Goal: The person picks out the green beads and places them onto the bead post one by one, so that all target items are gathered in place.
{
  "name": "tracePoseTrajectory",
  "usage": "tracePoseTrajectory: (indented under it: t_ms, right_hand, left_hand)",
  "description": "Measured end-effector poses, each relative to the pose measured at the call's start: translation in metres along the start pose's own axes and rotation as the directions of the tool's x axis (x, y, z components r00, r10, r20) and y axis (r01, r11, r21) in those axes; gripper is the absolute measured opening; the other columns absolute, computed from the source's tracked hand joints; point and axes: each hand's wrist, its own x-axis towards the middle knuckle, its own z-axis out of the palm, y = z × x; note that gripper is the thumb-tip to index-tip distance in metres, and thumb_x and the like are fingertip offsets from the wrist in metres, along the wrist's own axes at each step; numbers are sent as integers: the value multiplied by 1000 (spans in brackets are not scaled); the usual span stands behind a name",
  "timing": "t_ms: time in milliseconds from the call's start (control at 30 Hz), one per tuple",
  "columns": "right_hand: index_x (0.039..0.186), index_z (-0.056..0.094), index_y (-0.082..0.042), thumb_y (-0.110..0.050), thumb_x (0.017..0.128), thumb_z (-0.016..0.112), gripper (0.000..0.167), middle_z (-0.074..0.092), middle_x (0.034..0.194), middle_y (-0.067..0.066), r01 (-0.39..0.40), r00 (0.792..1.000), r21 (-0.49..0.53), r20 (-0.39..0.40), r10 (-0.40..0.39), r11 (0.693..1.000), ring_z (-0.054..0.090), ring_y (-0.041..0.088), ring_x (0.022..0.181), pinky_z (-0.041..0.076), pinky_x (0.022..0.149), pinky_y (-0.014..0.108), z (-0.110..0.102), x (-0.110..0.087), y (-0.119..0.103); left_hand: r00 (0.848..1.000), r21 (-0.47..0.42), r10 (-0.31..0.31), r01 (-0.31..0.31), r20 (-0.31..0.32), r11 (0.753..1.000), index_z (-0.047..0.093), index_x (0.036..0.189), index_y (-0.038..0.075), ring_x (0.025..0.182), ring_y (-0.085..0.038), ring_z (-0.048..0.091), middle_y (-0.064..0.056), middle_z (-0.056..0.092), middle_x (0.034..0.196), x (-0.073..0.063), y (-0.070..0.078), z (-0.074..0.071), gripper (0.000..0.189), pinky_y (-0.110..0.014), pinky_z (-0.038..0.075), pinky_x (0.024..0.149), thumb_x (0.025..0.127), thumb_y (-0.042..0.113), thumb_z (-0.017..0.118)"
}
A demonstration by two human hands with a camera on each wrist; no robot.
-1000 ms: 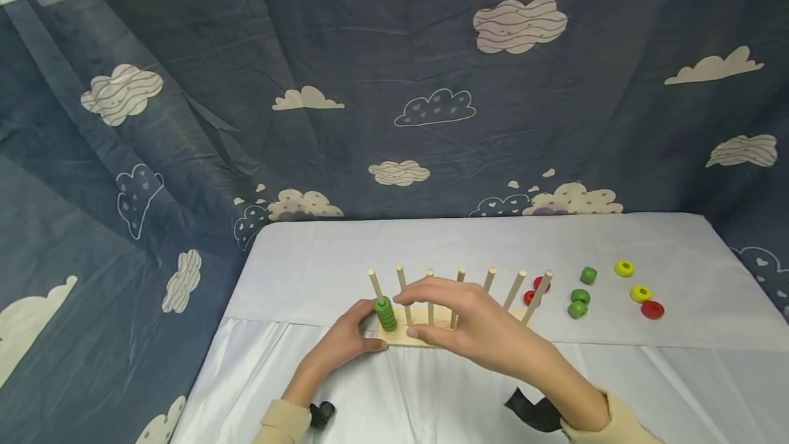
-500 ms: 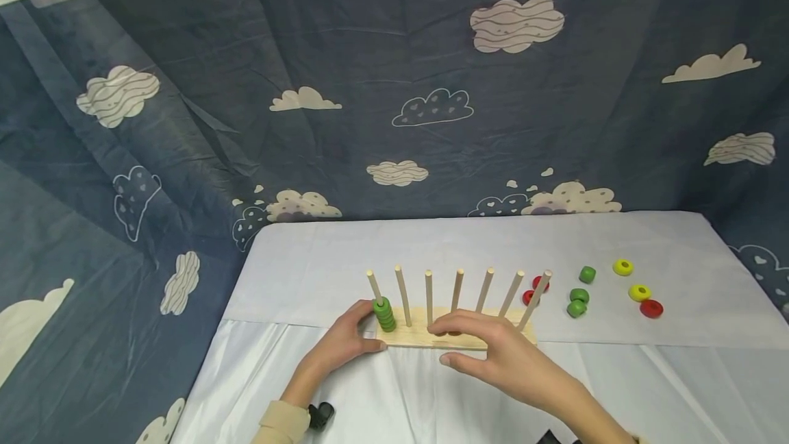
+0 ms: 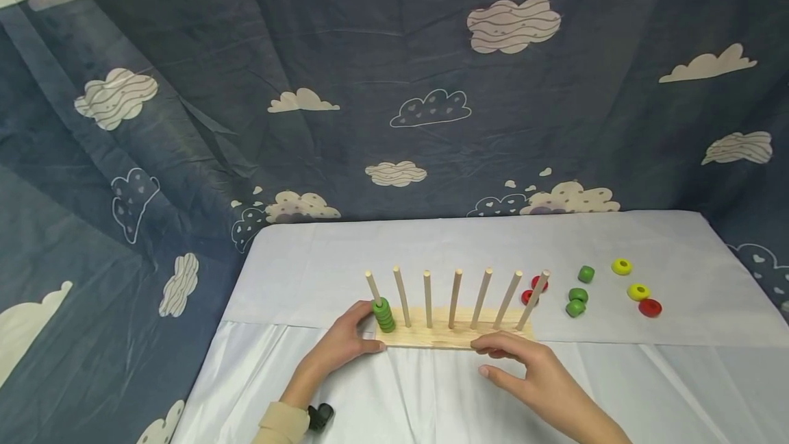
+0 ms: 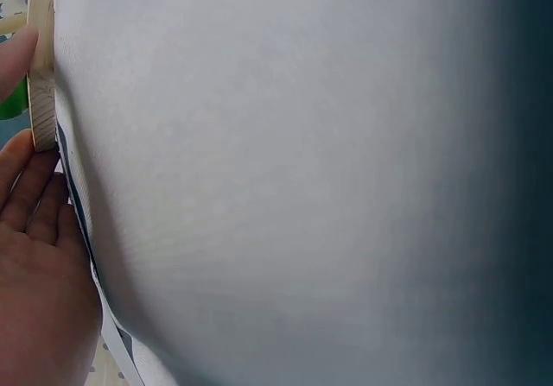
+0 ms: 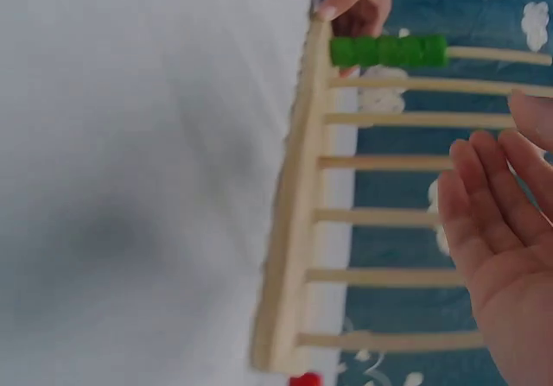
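Note:
A wooden peg board (image 3: pixel 431 338) with a row of several upright pegs lies in front of me. Green beads (image 3: pixel 383 315) are stacked on its leftmost peg; the other pegs are bare. My left hand (image 3: pixel 337 347) holds the board's left end, thumb at the front and fingers at the end and behind, as the left wrist view shows with the board's end (image 4: pixel 43 101). Above the table near the board's front right edge, my right hand (image 3: pixel 533 372) holds nothing, its fingers loosely bent. In the right wrist view that hand (image 5: pixel 510 222) is beside the pegs, palm visible.
Right of the board lie loose green beads (image 3: pixel 577 294), yellow beads (image 3: pixel 622 266) and a red bead (image 3: pixel 650 307). Two more red beads (image 3: pixel 529 297) sit behind its right end. A black object (image 3: pixel 320 416) is by the left wrist. A cloud-patterned curtain (image 3: pixel 431 177) stands behind the white-covered table.
My right hand has moved right and toward me, away from the left pegs to the board's front right edge. The left hand stays at the board's left end; the beads have not moved.

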Motion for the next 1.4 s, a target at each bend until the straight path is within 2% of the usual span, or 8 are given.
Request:
tracePoseTrajectory:
  t_ms: [200, 400, 600, 900, 967, 1067, 1200, 1400]
  right_hand:
    - [110, 70, -20, -18, 86, 77, 25, 68, 106, -11, -73, 993, 25, -96, 75, 997, 66, 13, 95, 57, 85, 36, -1, -15, 18]
    - [114, 69, -18, -15, 87, 76, 28, 69, 108, -6, -192, 969, -4, -163, 188, 981, 65, 6, 93, 56, 86, 35, -6, -27, 35]
    - [119, 67, -11, -13, 89, 74, 30, 69, 108, -1, -196, 944, -33, -277, 180, 980, 64, 4, 91, 50, 81, 12, -19, -33, 54]
    - [123, 64, -10, -17, 90, 74, 35, 67, 117, 6, -261, 925, -132, -317, 209, 956, 58, -6, 93, 44, 79, 4, -45, -32, 83]
    - [124, 63, -10, -17, 89, 75, 37, 66, 119, 7, -273, 921, -168, -329, 208, 947, 61, 2, 95, 48, 80, 8, -51, -30, 88]
    - [126, 61, -8, -15, 88, 75, 41, 62, 125, 12, -300, 913, -203, -343, 219, 932, 62, 21, 103, 56, 83, 29, -59, -25, 94]
    - [130, 58, -5, -12, 88, 75, 45, 56, 130, 20, -325, 907, -224, -348, 236, 919, 55, 42, 111, 51, 86, 58, -67, -21, 102]
    - [132, 56, -4, -8, 87, 74, 49, 50, 133, 23, -318, 911, -244, -348, 223, 916, 50, 45, 114, 46, 87, 66, -76, -14, 109]
  left_hand:
    - [1000, 3, -7, 7, -2, 1000, 52, 142, 16, 137, -25, 39, 2, 51, 139, -1, 1, -1, 74, -49, 30, 113, 76, 31, 83]
    - [1000, 9, -11, 11, 3, 1000, 51, 142, 16, 138, -26, 39, 2, 50, 140, -2, 1, -1, 74, -49, 30, 113, 77, 32, 82]
    - [1000, 2, -11, 11, 1, 1000, 51, 142, 15, 137, -25, 39, 2, 51, 139, -3, 0, -1, 73, -49, 30, 113, 77, 31, 82]
    - [1000, 11, -11, 11, -4, 1000, 51, 142, 16, 138, -27, 39, 1, 51, 140, -2, 0, 0, 73, -50, 29, 114, 77, 30, 82]
    - [1000, 10, -9, 9, -3, 1000, 51, 142, 15, 138, -27, 39, 1, 51, 140, -2, 0, 0, 73, -50, 29, 114, 77, 30, 82]
    - [1000, 1, -7, 7, 0, 1000, 51, 142, 15, 138, -26, 39, 1, 51, 140, -2, 1, -1, 73, -49, 30, 113, 77, 29, 82]
    - [1000, -4, -10, 10, 5, 1000, 51, 142, 15, 138, -26, 39, 1, 50, 140, -2, 1, -1, 73, -49, 30, 114, 77, 30, 82]
    - [1000, -3, -11, 11, 8, 1000, 51, 142, 15, 138, -26, 38, 2, 50, 140, -1, 2, -1, 73, -49, 29, 114, 78, 30, 81]
